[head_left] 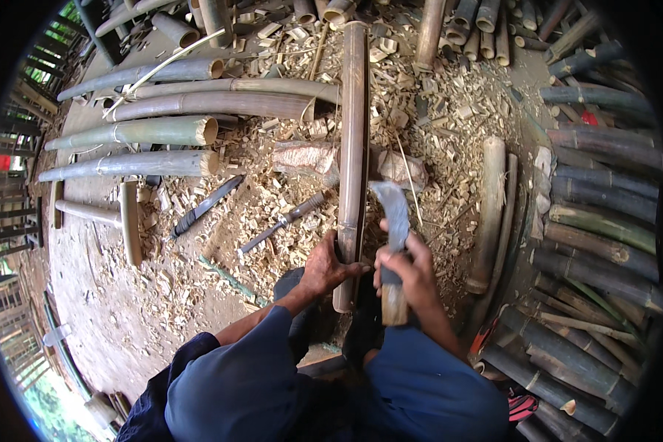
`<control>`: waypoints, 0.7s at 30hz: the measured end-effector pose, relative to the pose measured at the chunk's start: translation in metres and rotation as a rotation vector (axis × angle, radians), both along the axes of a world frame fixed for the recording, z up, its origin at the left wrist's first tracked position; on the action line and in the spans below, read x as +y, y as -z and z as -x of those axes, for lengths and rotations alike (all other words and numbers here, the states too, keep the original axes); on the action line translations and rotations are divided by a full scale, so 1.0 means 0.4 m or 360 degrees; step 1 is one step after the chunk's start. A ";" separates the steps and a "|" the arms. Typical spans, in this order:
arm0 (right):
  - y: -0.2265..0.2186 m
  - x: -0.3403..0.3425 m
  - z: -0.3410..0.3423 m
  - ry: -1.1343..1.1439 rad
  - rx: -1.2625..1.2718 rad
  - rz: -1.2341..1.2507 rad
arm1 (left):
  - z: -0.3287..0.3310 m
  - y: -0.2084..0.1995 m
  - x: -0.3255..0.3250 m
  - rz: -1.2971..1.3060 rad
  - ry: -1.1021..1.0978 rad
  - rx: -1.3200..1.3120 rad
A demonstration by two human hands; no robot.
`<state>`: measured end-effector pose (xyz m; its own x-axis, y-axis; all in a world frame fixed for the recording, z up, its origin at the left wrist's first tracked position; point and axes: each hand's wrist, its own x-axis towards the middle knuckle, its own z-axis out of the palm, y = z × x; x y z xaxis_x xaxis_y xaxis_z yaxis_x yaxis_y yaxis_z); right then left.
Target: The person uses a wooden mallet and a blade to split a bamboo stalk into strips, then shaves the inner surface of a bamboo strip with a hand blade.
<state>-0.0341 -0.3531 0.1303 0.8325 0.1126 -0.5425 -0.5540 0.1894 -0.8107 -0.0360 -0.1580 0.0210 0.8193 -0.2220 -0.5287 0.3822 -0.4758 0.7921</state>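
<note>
A long brown bamboo pole [353, 132] lies pointing away from me, its near end between my knees and its middle across a pale log block [302, 158]. My left hand [327, 267] grips the pole near this end, thumb over the top and the other fingers partly hidden. Just right of the pole, my right hand [412, 272] is closed around a billhook [396, 214] with a hooked grey blade and wooden handle. The blade points away from me, beside the pole. Left of the pole lie a dark-handled knife [208, 206] and a chisel-like tool with a wooden handle [283, 222].
Wood chips [449, 125] cover the ground. Several cut bamboo poles [132, 132] lie at the left. Dark bamboo pieces [604, 191] are stacked along the right. Two poles [491, 214] lie lengthwise nearer on the right. A small wooden frame [130, 221] sits at the left.
</note>
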 end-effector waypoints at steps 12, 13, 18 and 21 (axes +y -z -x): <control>0.065 0.012 0.083 0.0013 0.0085 0.0064 | 0.017 -0.001 -0.058 -0.0505 0.0049 -0.0114; 0.067 0.010 0.057 0.0022 0.0056 0.0012 | 0.019 0.002 -0.056 -0.0503 0.0059 -0.0076; 0.069 -0.003 -0.124 0.0038 -0.0146 0.0142 | 0.030 0.018 -0.056 -0.0466 0.0021 -0.0185; 0.070 -0.023 -0.235 -0.0094 -0.0115 0.0117 | 0.022 0.011 -0.050 -0.0416 0.0067 -0.0179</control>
<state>0.0598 -0.3623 0.1024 0.8626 0.1249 -0.4902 -0.5023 0.0966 -0.8593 -0.0447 -0.1780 0.0168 0.8688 -0.1253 -0.4790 0.2745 -0.6831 0.6767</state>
